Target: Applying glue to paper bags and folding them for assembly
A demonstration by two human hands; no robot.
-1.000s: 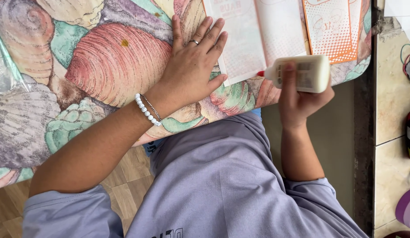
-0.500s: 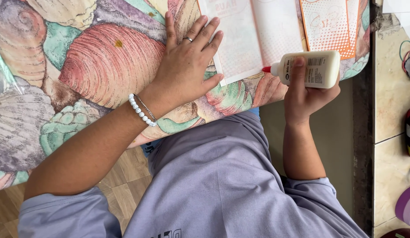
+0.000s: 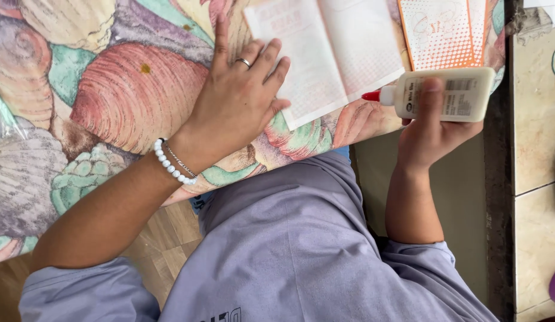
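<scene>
My right hand [image 3: 432, 134] squeezes around the white glue bottle [image 3: 447, 94]. The bottle lies sideways, red tip [image 3: 371, 95] pointing to 9 o'clock at the open paper [image 3: 325, 53]. My left hand [image 3: 236, 101] lies flat, fingers spread, on the paper's left edge on the bench [image 3: 98, 101].

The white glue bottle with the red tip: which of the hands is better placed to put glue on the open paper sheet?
The right hand. It already grips the white glue bottle, red tip toward the pale folded paper sheet. The left hand lies flat, fingertips on that sheet's edge, so it likely suits steadying.
</scene>
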